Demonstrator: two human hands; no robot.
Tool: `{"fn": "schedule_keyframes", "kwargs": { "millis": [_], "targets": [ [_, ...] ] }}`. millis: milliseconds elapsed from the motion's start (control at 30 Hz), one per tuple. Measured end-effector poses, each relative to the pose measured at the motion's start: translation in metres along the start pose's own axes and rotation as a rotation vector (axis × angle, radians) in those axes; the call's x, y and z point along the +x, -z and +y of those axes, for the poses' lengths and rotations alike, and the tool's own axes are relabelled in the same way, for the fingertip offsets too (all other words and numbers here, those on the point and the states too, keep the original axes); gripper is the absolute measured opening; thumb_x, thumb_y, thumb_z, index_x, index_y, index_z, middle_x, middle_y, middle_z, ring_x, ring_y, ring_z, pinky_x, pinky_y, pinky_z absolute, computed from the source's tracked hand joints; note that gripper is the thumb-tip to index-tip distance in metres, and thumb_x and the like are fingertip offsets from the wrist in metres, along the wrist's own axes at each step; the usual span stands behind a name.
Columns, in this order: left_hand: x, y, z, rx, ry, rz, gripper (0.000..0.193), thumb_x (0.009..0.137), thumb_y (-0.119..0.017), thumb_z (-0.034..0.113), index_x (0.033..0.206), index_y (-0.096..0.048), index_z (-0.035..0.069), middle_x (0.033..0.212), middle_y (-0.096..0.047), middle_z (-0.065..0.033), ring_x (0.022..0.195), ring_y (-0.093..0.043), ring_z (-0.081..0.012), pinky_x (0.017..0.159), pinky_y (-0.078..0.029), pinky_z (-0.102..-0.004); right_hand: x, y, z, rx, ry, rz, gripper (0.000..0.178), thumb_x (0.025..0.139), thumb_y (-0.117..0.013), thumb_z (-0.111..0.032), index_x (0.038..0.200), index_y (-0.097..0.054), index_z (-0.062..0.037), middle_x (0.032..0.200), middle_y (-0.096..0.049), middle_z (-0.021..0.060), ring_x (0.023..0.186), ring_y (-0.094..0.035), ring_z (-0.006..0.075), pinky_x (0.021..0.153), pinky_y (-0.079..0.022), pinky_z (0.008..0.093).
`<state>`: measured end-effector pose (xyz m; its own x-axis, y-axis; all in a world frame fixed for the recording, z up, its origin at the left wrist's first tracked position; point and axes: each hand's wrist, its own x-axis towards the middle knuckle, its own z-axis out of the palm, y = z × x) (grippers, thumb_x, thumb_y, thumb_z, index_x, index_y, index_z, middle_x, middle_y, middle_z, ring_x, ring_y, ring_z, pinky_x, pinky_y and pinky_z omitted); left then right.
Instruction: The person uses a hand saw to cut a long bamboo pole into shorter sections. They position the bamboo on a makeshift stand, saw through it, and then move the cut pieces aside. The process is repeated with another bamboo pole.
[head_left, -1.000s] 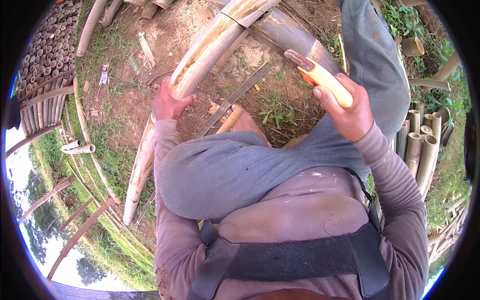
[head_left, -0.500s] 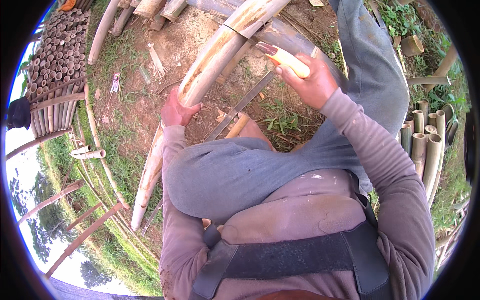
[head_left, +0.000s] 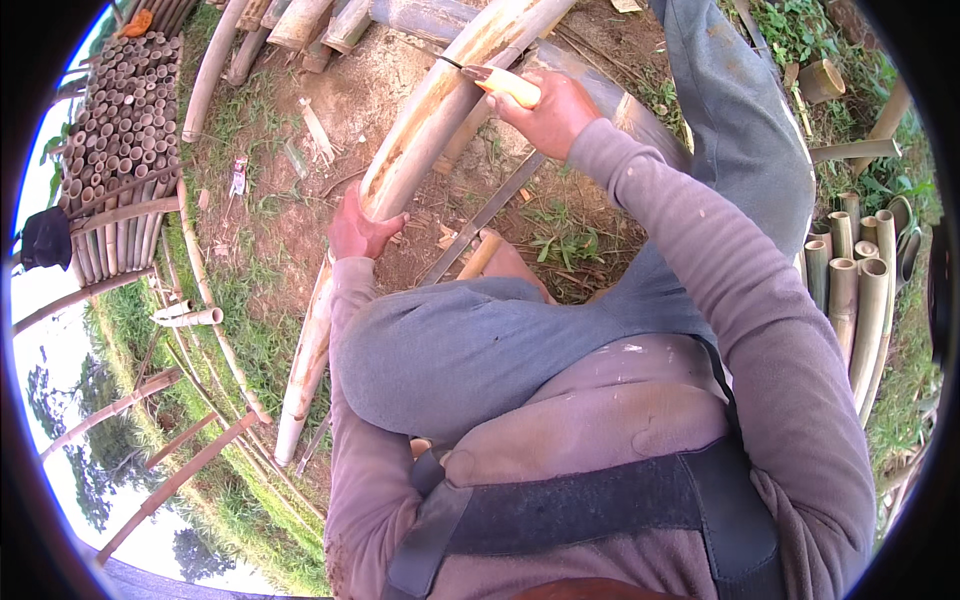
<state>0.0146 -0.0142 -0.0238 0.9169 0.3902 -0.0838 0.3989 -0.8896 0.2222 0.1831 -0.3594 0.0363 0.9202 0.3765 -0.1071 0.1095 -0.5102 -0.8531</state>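
A long pale bamboo pole [head_left: 420, 130] with brown scraped patches slants from the top of the view down past my left knee. My left hand [head_left: 362, 222] is wrapped round it, thumb stretched over its upper side. My right hand [head_left: 552, 112] grips a knife [head_left: 512, 87] by its pale yellowish handle. The dark, narrow blade lies against the pole's upper surface, beyond my left hand. How much of its edge touches the bamboo I cannot tell. Below the pole, a long flat metal strip [head_left: 485, 215] slants over the ground near my foot.
Thick bamboo logs [head_left: 650, 125] lie crosswise under the pole. Cut bamboo tubes [head_left: 850, 270] stand at the right. A big stack of bamboo pieces [head_left: 120, 110] fills the far left, near a bamboo rail fence [head_left: 205, 270]. Shavings [head_left: 318, 130] litter the bare soil.
My right hand has moved left and slightly away from me, carrying the knife across the pole. The left hand keeps its hold on the pole. The whole view has shifted slightly.
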Motion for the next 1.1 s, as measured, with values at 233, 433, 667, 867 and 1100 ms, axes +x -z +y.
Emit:
{"fn": "schedule_keyframes", "kwargs": {
  "millis": [233,433,667,867,1100],
  "targets": [
    [-0.015,0.003,0.002,-0.007,0.013,0.000,0.104,0.062,-0.096,0.054,0.146,-0.059,0.007,0.131,-0.072,-0.0198,0.117,-0.071,-0.0394,0.103,-0.056,-0.0484,-0.158,0.092,0.005,0.058,0.080,0.026,0.018,0.098,-0.080,-0.016,0.104,-0.074,0.0007,0.074,-0.067,0.0099,0.061,-0.063,0.0163,0.060,-0.051,0.0344],
    [-0.002,0.001,0.011,-0.008,-0.026,0.027,0.101,0.063,-0.097,0.047,0.148,-0.057,0.009,0.131,-0.073,-0.0213,0.118,-0.072,-0.0395,0.102,-0.056,-0.0482,0.004,-0.012,0.034,0.096,0.089,0.109,0.048,0.095,-0.075,-0.048,0.109,-0.077,-0.0031,0.091,-0.078,0.0198,0.083,-0.077,0.0353,0.078,-0.059,0.0455],
    [-0.019,0.006,-0.001,-0.051,0.041,-0.007,0.099,0.065,-0.098,0.042,0.148,-0.057,0.007,0.130,-0.073,-0.0223,0.119,-0.072,-0.0397,0.102,-0.056,-0.0473,-0.060,0.026,0.017,0.090,0.059,-0.005,0.038,0.096,-0.078,-0.039,0.102,-0.076,-0.0017,0.078,-0.072,0.0154,0.070,-0.071,0.0338,0.070,-0.057,0.0442],
    [-0.017,0.020,0.018,-0.075,0.022,0.011,0.099,0.065,-0.098,0.042,0.148,-0.058,0.005,0.129,-0.073,-0.0230,0.118,-0.072,-0.0395,0.101,-0.056,-0.0472,-0.142,0.078,0.015,0.155,0.063,0.044,0.028,0.096,-0.082,-0.026,0.101,-0.074,0.0004,0.082,-0.073,0.0156,0.070,-0.070,0.0272,0.067,-0.055,0.0394],
    [-0.008,0.021,0.022,-0.077,-0.030,0.014,0.095,0.063,-0.098,0.043,0.143,-0.060,0.009,0.128,-0.073,-0.0202,0.116,-0.072,-0.0402,0.099,-0.057,-0.0493,0.005,-0.006,0.024,0.197,0.072,0.102,0.047,0.096,-0.076,-0.048,0.108,-0.076,-0.0022,0.087,-0.075,0.0195,0.082,-0.075,0.0324,0.078,-0.057,0.0449]
  ]
}}
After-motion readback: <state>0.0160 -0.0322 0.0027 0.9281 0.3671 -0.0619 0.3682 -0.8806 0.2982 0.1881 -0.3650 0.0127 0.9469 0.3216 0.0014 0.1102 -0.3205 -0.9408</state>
